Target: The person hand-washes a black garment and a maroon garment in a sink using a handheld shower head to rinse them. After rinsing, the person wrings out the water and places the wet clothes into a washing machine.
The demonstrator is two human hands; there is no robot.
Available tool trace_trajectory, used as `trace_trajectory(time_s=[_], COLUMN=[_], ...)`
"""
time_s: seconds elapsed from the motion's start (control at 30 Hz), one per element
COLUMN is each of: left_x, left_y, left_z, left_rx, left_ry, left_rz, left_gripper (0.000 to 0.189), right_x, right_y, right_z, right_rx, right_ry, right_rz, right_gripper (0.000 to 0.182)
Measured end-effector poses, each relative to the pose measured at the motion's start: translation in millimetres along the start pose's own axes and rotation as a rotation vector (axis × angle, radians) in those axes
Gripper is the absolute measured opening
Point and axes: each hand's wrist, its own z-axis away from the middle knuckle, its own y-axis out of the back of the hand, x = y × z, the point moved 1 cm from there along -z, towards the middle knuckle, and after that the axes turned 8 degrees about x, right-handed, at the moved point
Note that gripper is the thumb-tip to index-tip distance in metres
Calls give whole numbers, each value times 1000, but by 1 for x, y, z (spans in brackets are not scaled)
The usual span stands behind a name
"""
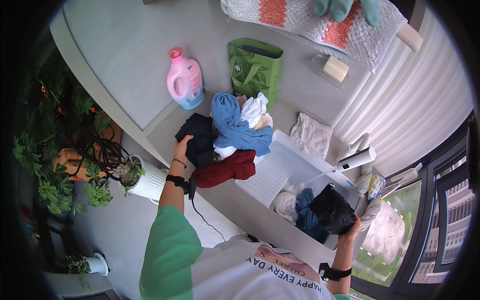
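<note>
At the left of the pile, my left hand (183,146) grips the edge of a black garment (198,135). Its thumb lies on top; the other fingers are hidden under the fabric. Beside that garment are a bundled blue garment (236,125), white cloth (254,109) and a dark red garment (228,168). My right hand (351,228) holds a shiny black bundle (332,208) over the laundry sink (275,150); whether it is wet cloth or plastic, I cannot tell. White cloth (285,204) and dark blue fabric (307,206) lie in the sink under running water.
A white faucet (354,159) reaches over the sink's right side. Behind the pile stand a pink detergent bottle (186,80) and a green bag (257,69). A folded rag (311,135) lies at the back rim. Soap (335,68) sits on a wall dish. Potted plants (144,176) stand left.
</note>
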Motion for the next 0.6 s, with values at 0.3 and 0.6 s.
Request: trace_trajectory(time_s=[0.3,0.6], left_x=[85,-23], left_y=[15,-187], left_z=[126,213], left_rx=[-305,-860], left_ry=[20,646], left_rz=[153,-164], left_gripper=[53,27], right_x=[-29,-23], right_y=[36,18], right_z=[14,49], right_rx=[21,-38], right_ry=[-81,-198], right_rz=[-130,-293], right_gripper=[50,54])
